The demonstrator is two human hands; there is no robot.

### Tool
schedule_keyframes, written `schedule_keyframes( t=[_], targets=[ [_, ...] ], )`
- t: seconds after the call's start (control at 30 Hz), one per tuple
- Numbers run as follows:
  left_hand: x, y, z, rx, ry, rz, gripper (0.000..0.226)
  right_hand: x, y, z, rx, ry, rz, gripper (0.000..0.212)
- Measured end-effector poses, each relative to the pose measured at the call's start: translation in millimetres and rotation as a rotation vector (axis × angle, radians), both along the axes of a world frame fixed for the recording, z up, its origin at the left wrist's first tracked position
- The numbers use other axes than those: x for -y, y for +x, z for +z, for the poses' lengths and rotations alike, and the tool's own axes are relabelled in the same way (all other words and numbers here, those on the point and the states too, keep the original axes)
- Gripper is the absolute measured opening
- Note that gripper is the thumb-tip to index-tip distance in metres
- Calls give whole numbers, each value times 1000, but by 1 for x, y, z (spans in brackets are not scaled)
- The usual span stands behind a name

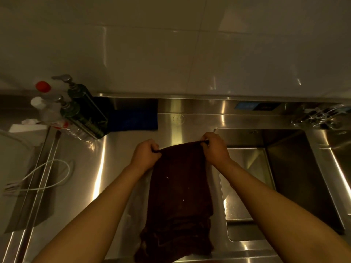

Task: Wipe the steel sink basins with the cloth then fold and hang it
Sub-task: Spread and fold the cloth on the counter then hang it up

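The steel surface [117, 168] takes up most of the view, and everything here is placed against the sink basin [284, 177] sunk into it. That basin lies open with nothing in it, its floor and walls catching the light with a few bright specks near its front edge; whether it is fully dry or clean cannot be told in this dim light. A second basin [341, 158] shows only as a sliver on the far side of the first one's right wall.

Just left of the basin, the dark cloth [180, 186] hangs and drapes lengthwise down the surface, its upper edge pulled taut and its lower end bunched in loose folds near the front edge. The left hand [146, 154] pinches the upper corner farther from the basin, fingers curled around the hem; the right hand [214, 147] grips the corner at the basin's near left rim in the same way.

Judging by this, the wiping looks finished and the folding is under way: the cloth is already narrowed into a long strip, so at least one more fold and the hanging are left. No rail or hook is visible.

Farther left of the basin, against the back wall, a blue mat [133, 118] lies flat, then pump bottles [83, 109], and a white cable [45, 179].
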State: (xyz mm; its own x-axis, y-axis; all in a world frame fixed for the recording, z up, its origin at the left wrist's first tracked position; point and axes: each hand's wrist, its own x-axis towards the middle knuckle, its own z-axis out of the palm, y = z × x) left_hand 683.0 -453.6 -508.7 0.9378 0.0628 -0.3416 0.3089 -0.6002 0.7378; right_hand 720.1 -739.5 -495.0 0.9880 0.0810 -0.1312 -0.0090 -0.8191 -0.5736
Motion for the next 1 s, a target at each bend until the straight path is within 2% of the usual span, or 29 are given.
schedule_keyframes(
  t=[0.07,0.27,0.5,0.6,0.8,0.9,1.0],
  targets=[
    [-7,11,9,-13,-24,16,29,3,6,8,-37,105,-43,16],
    [-17,44,30,82,98,-81,39,9,27,25,38,182,-107,23],
    [-30,66,53,205,352,-79,37,17,49,28,38,225,-217,31],
    [-29,56,52,276,457,-16,39,15,46,29,36,222,-254,45],
    [-37,30,33,215,401,142,30,5,1,13,-91,137,-102,33],
    [-39,17,21,193,402,73,22,1,-24,-1,-124,126,-18,30],
    [-29,-2,8,132,381,-108,31,-6,-31,-9,-126,59,105,48]
  ],
)
